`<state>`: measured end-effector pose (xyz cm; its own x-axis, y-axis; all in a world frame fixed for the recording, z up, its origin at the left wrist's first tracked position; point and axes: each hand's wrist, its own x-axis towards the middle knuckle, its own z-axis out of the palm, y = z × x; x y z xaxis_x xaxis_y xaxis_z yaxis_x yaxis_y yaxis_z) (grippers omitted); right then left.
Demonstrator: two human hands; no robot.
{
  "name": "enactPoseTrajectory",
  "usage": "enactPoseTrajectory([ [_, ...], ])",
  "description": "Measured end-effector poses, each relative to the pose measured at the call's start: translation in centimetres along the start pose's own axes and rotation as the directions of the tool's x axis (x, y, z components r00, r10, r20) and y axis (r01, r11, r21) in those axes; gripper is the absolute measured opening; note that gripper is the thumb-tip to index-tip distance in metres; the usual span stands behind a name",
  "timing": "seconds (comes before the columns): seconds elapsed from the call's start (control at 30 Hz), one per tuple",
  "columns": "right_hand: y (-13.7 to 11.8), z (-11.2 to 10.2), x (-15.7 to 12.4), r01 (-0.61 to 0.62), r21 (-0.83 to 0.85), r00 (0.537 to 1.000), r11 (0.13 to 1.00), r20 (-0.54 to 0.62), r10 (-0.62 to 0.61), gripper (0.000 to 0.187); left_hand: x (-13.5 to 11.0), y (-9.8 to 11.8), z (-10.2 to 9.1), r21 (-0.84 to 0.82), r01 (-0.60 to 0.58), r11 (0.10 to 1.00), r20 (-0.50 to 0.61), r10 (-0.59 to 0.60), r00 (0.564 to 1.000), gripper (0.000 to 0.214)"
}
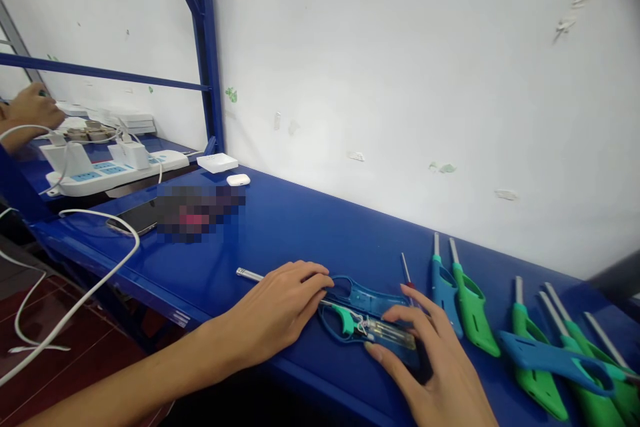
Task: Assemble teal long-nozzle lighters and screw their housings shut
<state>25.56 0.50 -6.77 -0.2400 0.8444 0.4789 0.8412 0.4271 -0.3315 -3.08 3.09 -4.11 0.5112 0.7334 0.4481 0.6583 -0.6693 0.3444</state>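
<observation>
An opened blue gas lighter (393,333) lies on the table, its clear fuel tank, wires and teal trigger (345,321) exposed. My left hand (285,297) is closed over the base of its metal nozzle (249,274), whose tip sticks out to the left. Just behind lies the loose blue casing half (375,297); my left fingertips reach its looped end. My right hand (433,347) grips the lighter body, thumb at the near edge and fingers across the far side. Close to my right index finger is a screwdriver (407,270) with a red handle, partly hidden.
Several green and blue lighters (473,313) lie at the right, some overlapping. Left on the blue table (300,213) are a phone (135,217), a blurred-out item, a white earbud case (239,179) and a white box (217,162). Beyond the blue frame are a power strip (115,173) and another person's hand (37,107).
</observation>
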Motion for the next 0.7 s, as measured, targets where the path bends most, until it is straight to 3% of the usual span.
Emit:
enactPoseTrajectory([
  [0.3, 0.1, 0.0, 0.1, 0.009, -0.04, 0.998, 0.999, -0.055, -0.011, 0.026, 0.5, 0.6, -0.8, -0.041, -0.082, 0.996, 0.01, 0.083, 0.997, 0.015],
  [0.7, -1.1, -0.8, 0.8, -0.017, 0.132, 0.999, 0.991, -0.042, 0.023, 0.029, 0.3, 0.5, -0.7, -0.061, -0.103, 0.993, 0.027, 0.105, 0.994, 0.013],
])
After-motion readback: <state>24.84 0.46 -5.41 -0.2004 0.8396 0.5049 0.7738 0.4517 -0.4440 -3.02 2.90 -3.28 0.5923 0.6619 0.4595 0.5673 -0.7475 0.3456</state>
